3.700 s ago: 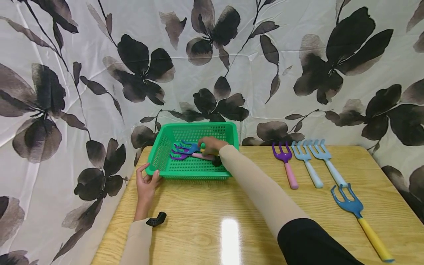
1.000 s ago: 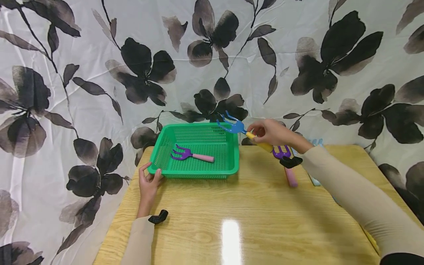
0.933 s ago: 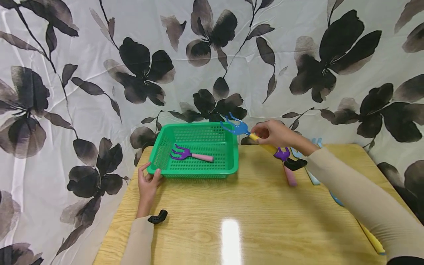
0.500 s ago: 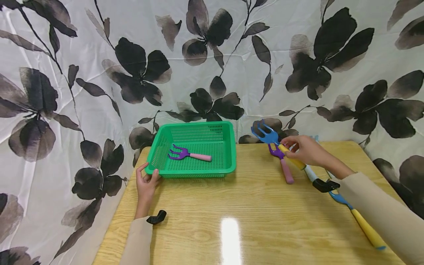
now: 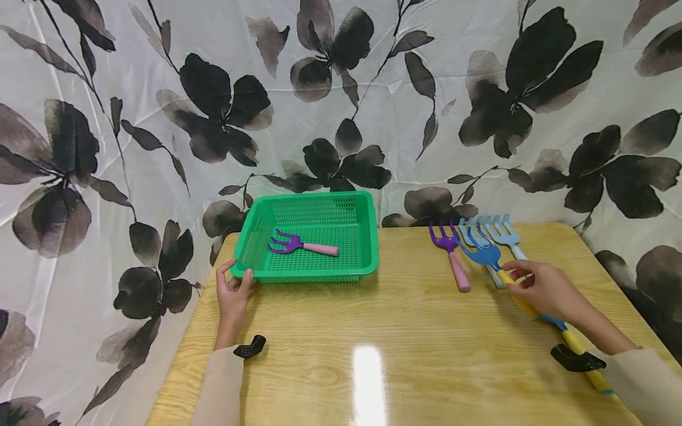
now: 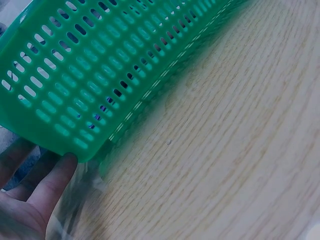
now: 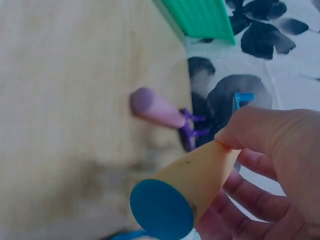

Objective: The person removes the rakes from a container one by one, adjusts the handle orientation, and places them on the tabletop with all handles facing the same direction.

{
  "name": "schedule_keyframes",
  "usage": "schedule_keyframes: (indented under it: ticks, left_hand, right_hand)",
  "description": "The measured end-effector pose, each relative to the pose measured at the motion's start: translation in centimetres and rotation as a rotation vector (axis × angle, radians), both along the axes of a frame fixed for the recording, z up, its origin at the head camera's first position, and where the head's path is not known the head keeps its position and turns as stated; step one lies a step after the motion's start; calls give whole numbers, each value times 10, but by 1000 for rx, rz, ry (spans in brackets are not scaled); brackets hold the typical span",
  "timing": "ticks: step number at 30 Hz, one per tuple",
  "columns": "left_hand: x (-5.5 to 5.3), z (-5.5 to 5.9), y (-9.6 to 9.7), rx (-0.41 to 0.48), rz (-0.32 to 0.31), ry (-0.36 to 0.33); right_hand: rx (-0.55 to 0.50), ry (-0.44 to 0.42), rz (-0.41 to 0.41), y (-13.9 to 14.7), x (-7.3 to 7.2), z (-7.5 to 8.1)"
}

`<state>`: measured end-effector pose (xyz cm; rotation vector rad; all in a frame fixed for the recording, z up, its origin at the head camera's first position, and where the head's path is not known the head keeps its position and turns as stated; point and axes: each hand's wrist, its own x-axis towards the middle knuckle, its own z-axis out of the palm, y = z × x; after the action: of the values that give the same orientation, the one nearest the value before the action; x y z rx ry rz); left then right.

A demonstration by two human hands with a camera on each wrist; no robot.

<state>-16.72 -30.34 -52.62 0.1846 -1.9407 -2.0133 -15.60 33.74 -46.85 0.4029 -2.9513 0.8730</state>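
Observation:
A green plastic basket [image 5: 306, 275] stands at the back left of the table. My left hand [image 5: 233, 300] holds its front left corner, thumb on the front and fingers along the side. In the basket lies a purple garden hand fork [image 5: 319, 249] with a pink handle. My right hand [image 5: 551, 291] pinches a blue garden hand fork [image 5: 483, 255] by its yellow handle [image 7: 195, 172], tines towards the back. It overlaps a pale blue fork [image 5: 466, 231] in the head view. Left of it lies another purple fork [image 5: 459, 272].
Another pale blue fork [image 5: 503, 234] lies at the back right. A second blue fork with a yellow handle [image 5: 572, 343] lies partly under the right forearm. The wooden table [image 5: 298, 349] meets a white floral cloth [image 5: 415, 130] behind.
My right hand has lifted the blue fork out of the basket and carried it right, over to the other forks. The left hand has stayed at the basket's corner.

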Motion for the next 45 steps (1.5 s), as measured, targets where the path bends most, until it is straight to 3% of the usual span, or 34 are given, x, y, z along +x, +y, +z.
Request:
schedule_keyframes:
  ticks: [6, 11, 15, 25, 30, 45]
  left_hand:
    - [0, 0, 0, -6, -10, -5]
    - [-10, -11, -7, 1, -4, 26]
    - [-16, -15, -10, 2, 1, 42]
    - [-14, -17, -8, 1, 9, 41]
    - [-13, -19, -7, 13, 8, 40]
    - [-15, -20, -10, 32, -11, 4]
  right_hand:
    - [19, -57, -88, 16, 29, -19]
    - [45, -98, -139, 18, 48, -30]
    - [34, -130, -166, 17, 59, -38]
    - [32, -203, -236, 13, 80, -53]
    - [36, -241, -247, 13, 86, -54]
    - [71, -293, -215, 16, 82, -56]
